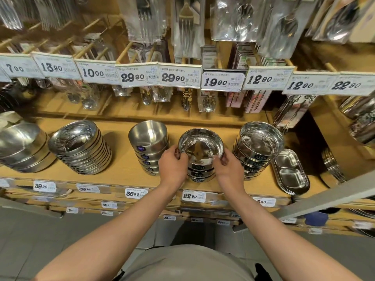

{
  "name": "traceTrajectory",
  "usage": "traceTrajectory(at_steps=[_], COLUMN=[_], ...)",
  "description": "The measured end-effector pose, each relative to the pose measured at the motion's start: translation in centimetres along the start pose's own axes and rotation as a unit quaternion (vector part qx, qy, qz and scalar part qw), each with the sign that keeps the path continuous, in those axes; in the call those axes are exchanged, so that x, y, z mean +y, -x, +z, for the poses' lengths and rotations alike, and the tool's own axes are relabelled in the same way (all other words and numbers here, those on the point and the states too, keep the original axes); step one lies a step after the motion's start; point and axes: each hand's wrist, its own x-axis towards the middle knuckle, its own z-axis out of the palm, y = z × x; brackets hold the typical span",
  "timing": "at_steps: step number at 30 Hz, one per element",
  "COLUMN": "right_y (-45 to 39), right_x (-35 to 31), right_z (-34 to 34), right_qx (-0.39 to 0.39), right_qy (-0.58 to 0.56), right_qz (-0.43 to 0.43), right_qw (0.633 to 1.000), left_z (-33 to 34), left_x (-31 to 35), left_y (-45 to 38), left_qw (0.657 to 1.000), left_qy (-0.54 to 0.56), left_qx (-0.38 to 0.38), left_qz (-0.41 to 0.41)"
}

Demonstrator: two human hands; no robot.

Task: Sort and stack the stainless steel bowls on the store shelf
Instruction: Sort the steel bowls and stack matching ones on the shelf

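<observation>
Both hands grip top bowl (200,144) of middle stack on shelf (121,171): left hand (172,162) fingers curled on its left rim, right hand (228,166) on right rim; taller stack (257,149) just right

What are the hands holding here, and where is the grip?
Both hands, left and right, hold the top bowl of the middle stack, grip on opposite sides of its rim.

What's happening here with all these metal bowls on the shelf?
A person is tidying steel bowls on a wooden store shelf. Both hands hold the top bowl of the middle stack: the left hand grips its left rim, the right hand its right. Other stacks stand alongside, a taller stack to the left and another stack to the right.
</observation>
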Motion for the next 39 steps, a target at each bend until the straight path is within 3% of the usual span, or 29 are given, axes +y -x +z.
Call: traceTrajectory(at_steps=[18, 25, 39], right_y=[-0.3, -0.7, -0.2], right_x=[1.1, 1.1, 1.1], right_z=[0.5, 0.6, 0.6], right_qx=[0.012, -0.022, -0.031], right_qy=[-0.021, -0.020, -0.027], right_qz=[0.047, 0.094, 0.105], right_qw=[0.999, 0.995, 0.994], left_z=[-0.2, 0.0, -0.3], left_x=[-0.9, -1.3, -0.9], left_y=[-0.5, -0.5, -0.3], left_qw=[0.999, 0.996, 0.995], left_qy=[0.024, 0.007, 0.031], left_qx=[-0.020, -0.055, -0.065], left_qz=[0.005, -0.064, -0.074])
